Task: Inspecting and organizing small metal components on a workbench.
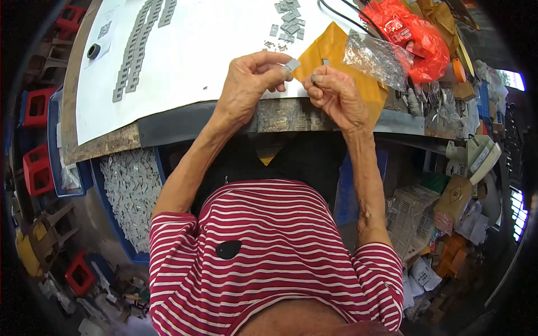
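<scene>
Both my hands are raised over the front edge of the table (106,120). Between thumb and fingertips, my left hand (246,84) pinches a small flat light-grey plastic piece (292,64). Close by on the right, my right hand (342,98) has its fingers curled in a pinch. A bit of grey (325,62) pokes out above those fingers; too little shows to name it. Beyond the hands lie a loose pile of grey plastic pieces (291,25) and a scatter of tiny brass-coloured parts (277,46). More grey pieces stand in long rows (134,50) at the left.
A yellow padded envelope (328,42), a clear plastic bag (378,59) and a red plastic bag (417,42) lie at the right. A black ring (93,51) sits far left. Below the table stands a blue crate (100,193) full of grey pieces. Red stools (38,106) are at the left.
</scene>
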Demonstrator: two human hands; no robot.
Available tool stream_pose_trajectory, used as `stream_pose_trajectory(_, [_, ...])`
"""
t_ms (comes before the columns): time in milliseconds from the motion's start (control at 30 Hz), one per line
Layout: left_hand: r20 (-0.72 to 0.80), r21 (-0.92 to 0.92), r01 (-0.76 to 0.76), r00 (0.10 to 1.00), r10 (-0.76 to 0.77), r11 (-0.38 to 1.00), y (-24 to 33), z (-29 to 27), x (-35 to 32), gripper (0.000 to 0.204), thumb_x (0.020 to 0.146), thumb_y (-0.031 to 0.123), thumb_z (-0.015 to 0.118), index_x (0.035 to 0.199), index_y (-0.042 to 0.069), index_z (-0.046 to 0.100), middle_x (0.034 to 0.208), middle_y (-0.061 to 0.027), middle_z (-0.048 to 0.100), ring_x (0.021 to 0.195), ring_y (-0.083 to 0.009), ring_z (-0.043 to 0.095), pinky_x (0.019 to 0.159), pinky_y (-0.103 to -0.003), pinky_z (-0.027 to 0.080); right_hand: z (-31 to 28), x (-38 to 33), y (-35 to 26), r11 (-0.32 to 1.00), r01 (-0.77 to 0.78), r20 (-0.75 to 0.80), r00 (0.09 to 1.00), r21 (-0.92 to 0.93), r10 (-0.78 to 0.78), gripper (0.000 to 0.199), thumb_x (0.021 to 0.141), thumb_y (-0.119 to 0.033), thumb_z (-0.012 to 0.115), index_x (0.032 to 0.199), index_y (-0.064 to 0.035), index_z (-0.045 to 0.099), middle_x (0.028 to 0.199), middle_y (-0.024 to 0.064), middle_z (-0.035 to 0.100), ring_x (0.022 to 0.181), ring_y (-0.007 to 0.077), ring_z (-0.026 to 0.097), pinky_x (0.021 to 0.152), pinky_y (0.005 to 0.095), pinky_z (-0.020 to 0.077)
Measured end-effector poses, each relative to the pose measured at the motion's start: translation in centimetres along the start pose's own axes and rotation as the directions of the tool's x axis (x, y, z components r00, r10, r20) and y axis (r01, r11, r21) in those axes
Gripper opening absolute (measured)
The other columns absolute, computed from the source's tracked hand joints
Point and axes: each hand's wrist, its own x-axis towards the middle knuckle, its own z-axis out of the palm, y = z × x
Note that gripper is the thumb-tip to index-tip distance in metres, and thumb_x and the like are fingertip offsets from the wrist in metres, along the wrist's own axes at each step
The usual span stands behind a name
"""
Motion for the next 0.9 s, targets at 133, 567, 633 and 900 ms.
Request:
stream_pose_trajectory(133, [-0.011, -0.009, 0.022, 1.0, -0.022, 1.0, -0.6, 0.0, -0.3, 0.028, 0.078, 0.009, 0.061, 0.102, -0.004, 0.058, 0.077, -0.0083, 0.063, 0.063, -0.0077, 0.054, 0.061, -0.019, 0.046, 0.8, 0.1, 0.5, 0.999, 0.003, -0.048, 0.999, -0.034, -0.005, 0.006, 0.082, -0.003, 0.055, 0.085, 0.0022, 0.053, 0.076, 0.0124, 0.06, 0.059, 0.0104, 0.055, 0.05, 0.021, 0.0461])
stream_pose_trajectory(567, [-0.035, -0.096, 0.041, 0.998, -0.044, 0.995, -1.3, 0.1, -0.6, 0.025, 0.077, 0.005, 0.057, 0.1, -0.005, 0.059, 0.068, -0.0042, 0.061, 0.056, -0.0058, 0.053, 0.053, -0.017, 0.041, 2.3, 0.5, 1.1, 0.971, 0.069, -0.094, 0.991, -0.229, -0.093, 0.008, 0.08, -0.001, 0.057, 0.085, 0.0035, 0.053, 0.07, 0.0108, 0.061, 0.055, 0.0112, 0.057, 0.047, 0.0206, 0.0474])
stream_pose_trajectory(633, [-0.033, -0.087, 0.037, 0.999, -0.04, 0.996, -1.3, 0.1, -0.7, 0.026, 0.077, 0.005, 0.057, 0.1, -0.005, 0.059, 0.068, -0.0042, 0.061, 0.056, -0.0057, 0.053, 0.052, -0.017, 0.041, 2.4, 0.4, 1.1, 0.965, 0.087, -0.089, 0.99, -0.246, -0.112, 0.009, 0.081, -0.002, 0.057, 0.086, 0.0041, 0.053, 0.069, 0.0102, 0.06, 0.055, 0.0109, 0.057, 0.047, 0.0206, 0.0477])
stream_pose_trajectory(900, [0.108, 0.029, 0.084, 0.99, -0.086, 0.996, -0.3, -0.5, -0.9, 0.023, 0.082, 0.01, 0.055, 0.102, -0.002, 0.053, 0.071, -0.0062, 0.061, 0.06, -0.0084, 0.057, 0.056, -0.019, 0.046, 2.5, 0.4, 0.9, 0.966, 0.064, -0.065, 0.994, -0.252, -0.082, 0.01, 0.081, -0.002, 0.057, 0.087, 0.004, 0.054, 0.069, 0.0087, 0.06, 0.054, 0.0097, 0.056, 0.046, 0.019, 0.0465])
